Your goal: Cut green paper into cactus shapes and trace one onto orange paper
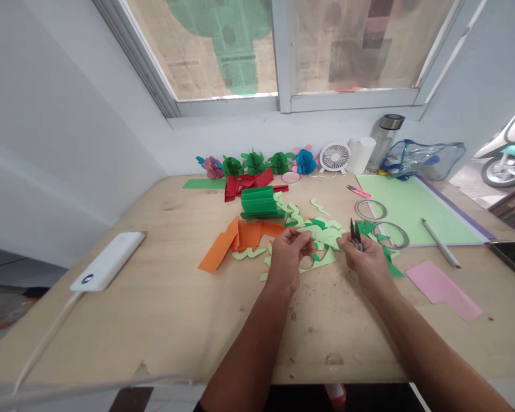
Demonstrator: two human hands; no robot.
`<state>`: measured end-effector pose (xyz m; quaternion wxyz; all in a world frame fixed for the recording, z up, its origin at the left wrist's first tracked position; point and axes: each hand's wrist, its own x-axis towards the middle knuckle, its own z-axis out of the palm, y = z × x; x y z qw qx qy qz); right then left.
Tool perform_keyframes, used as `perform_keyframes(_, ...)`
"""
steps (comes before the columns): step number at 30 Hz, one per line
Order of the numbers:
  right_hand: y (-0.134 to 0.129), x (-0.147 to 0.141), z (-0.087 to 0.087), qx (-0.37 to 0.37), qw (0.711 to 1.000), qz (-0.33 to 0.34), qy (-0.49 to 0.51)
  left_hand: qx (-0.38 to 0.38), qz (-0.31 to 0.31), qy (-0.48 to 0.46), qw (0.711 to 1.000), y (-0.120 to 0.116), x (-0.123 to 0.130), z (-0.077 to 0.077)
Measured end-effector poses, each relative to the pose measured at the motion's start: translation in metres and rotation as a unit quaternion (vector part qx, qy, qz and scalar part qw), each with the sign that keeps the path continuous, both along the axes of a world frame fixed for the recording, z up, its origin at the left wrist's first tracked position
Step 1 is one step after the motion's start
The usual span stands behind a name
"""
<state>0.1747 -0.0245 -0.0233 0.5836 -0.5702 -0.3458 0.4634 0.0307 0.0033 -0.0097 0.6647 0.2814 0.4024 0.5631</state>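
Observation:
My left hand (286,258) is closed, pinching the left end of a light green paper cutout (326,235) above the table. The cutout's right end meets the thumb and finger of my right hand (365,262). Small dark-bladed scissors (355,232) stick up from that right hand, blades pointing away from me. Beneath and around both hands lie wavy light green paper scraps (249,254) and darker green pieces. Folded orange paper (223,247) is left of my left hand, and a pleated green paper stack (262,202) sits behind it.
Honeycomb paper figures (254,162), a white fan (335,157) and a bottle (384,140) line the wall. Tape rolls (405,236), pink snips (361,193), a pen (441,243), pink paper (444,290) and a phone (512,260) lie right. A cabled white power bank (109,260) is left.

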Motion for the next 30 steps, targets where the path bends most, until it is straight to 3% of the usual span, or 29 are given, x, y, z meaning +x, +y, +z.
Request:
perform_keyframes(3, 0.0, 0.0, 0.002, 0.007, 0.999, -0.016, 0.039, -0.007, -0.013, 0.005, 1.0, -0.002, 0.002, 0.0)
perform_keyframes(11, -0.002, -0.004, 0.009, 0.017, 0.999, 0.013, 0.042, 0.0, -0.083, 0.054, 0.995, -0.006, 0.01, -0.004)
perform_keyframes(16, -0.006, -0.007, 0.01, 0.047, 0.995, 0.045, 0.081, -0.008, 0.009, 0.017, 1.0, -0.008, 0.014, 0.0)
perform_keyframes(20, -0.01, -0.013, 0.01, -0.001, 0.994, 0.075, 0.076, 0.002, 0.069, -0.027, 0.997, -0.008, 0.013, 0.003)
perform_keyframes(25, -0.015, -0.025, 0.006, -0.031, 0.989, 0.132, 0.057, 0.005, 0.104, -0.044, 0.994, -0.007, 0.014, 0.003)
perform_keyframes(30, -0.016, -0.028, 0.002, -0.03, 0.988, 0.144, 0.046, -0.009, 0.095, -0.027, 0.995, -0.01, 0.019, 0.002)
